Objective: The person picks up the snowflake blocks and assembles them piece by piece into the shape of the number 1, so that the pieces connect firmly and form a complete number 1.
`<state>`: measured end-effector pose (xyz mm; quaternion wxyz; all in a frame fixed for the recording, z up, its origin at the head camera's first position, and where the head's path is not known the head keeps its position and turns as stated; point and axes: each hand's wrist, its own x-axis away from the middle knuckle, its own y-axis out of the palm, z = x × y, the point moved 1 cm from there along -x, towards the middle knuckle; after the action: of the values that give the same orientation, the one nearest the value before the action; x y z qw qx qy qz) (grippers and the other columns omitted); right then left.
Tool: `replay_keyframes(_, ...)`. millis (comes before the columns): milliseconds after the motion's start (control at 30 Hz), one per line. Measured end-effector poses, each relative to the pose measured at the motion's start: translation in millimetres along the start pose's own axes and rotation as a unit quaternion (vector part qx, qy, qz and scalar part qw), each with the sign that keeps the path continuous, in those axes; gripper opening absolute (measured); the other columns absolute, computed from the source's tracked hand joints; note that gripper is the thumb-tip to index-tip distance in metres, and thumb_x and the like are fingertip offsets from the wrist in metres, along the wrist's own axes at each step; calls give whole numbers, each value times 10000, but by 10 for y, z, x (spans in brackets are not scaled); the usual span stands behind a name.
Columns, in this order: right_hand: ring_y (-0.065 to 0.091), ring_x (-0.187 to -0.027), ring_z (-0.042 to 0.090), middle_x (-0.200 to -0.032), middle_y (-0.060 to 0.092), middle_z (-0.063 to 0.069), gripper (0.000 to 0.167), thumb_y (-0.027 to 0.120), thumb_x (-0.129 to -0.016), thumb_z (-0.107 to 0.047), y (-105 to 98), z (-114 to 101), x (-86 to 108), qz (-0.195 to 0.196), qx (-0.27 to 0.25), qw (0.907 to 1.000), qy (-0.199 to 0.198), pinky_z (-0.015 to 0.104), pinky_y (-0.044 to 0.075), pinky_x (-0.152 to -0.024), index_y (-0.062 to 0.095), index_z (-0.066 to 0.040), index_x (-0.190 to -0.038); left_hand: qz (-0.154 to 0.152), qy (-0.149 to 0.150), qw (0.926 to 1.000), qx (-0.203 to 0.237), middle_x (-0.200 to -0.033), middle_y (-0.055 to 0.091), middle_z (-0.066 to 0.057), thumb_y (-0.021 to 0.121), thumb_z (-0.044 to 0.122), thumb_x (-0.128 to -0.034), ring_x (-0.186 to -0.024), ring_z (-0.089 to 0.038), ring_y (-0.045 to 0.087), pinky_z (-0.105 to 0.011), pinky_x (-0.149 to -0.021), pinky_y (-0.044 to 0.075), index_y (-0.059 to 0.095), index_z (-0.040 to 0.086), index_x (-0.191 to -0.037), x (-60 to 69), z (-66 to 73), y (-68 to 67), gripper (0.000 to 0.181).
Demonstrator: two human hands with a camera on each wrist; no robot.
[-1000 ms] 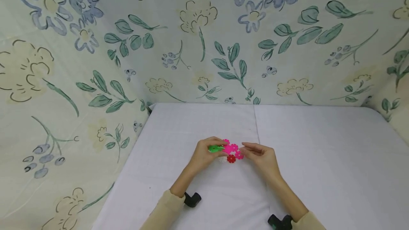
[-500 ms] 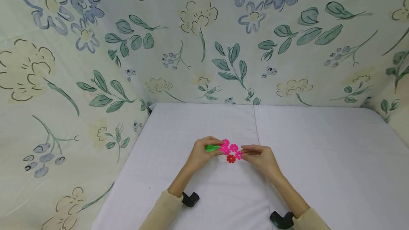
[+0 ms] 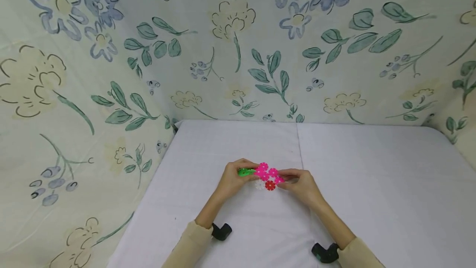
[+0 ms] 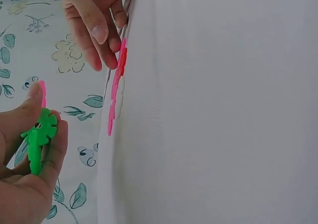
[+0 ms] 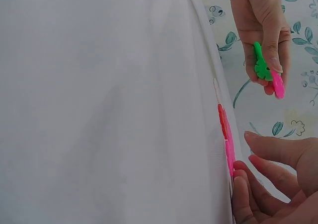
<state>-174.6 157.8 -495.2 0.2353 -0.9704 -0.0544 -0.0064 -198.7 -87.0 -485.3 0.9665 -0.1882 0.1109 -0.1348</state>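
Pinch of left hand (image 3: 229, 179), narrow round green pieces (image 4: 36, 149), with pink piece (image 5: 277, 85) jutting at fingertips. Right hand (image 3: 303, 184) loose, thumb apart from fingers, fingertips touching right end of pink flower pieces (image 4: 115, 87) low on white-clothed table (image 3: 372, 185). Red piece (image 3: 270, 185) and white piece (image 3: 260, 185) just beside, on near side. Tight space between hands, mostly taken by pieces. Broad stretch of cloth toward right edge; far edge well apart, floral backdrop (image 3: 223, 86) beyond.
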Motion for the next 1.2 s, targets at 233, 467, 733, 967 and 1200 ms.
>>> replay_keyframes(233, 701, -1020, 246, -1144, 771, 142, 361, 849, -846, -87, 10, 70, -55, 23, 30, 9998, 208, 171, 542, -752, 764, -50, -1195, -28, -49, 9999, 88, -1132, 764, -49, 849, 110, -854, -1129, -226, 664, -317, -999, 554, 785, 43, -1154, -1, -23, -9, 314)
replay_keyframes(467, 668, -946, 213, -1085, 751, 132, 341, 861, -816, -52, 36, 82, -93, 35, 427, 9991, 72, 187, 531, -724, 774, -34, -1145, -66, -85, 9999, 72, -1141, 763, -38, 835, 92, -866, -1128, -194, 661, -236, -957, 553, 781, 44, -1167, -2, -11, -22, 310)
replay_keyframes(733, 636, -918, 201, -1013, 719, 90, 229, 872, -804, -62, 51, 49, -99, 10, 862, 9961, -195, 224, 513, -744, 809, -62, -1024, -114, -121, 9998, 118, -1139, 765, -10, 839, 92, -860, -1125, -170, 659, -196, -942, 539, 781, 54, -1171, -6, -8, -36, 319)
replay_keyframes(967, 606, -853, 181, -959, 697, 93, 221, 879, -794, -59, 28, 15, -58, -22, 989, 9950, -110, 220, 500, -695, 798, -51, -1000, -232, -55, 9996, 142, -1130, 768, -6, 841, 93, -858, -1121, -161, 663, -217, -965, 528, 783, 56, -1165, -11, 9, -40, 315)
replay_keyframes(1200, 598, -753, 158, -859, 710, 51, 206, 890, -794, -83, -5, -23, -44, -247, 1049, 9941, -151, 218, 506, -633, 799, -77, -979, -344, -17, 9991, 252, -1131, 769, -19, 839, 100, -862, -1110, -152, 660, -254, -968, 544, 793, 82, -1149, -6, 0, -35, 292)
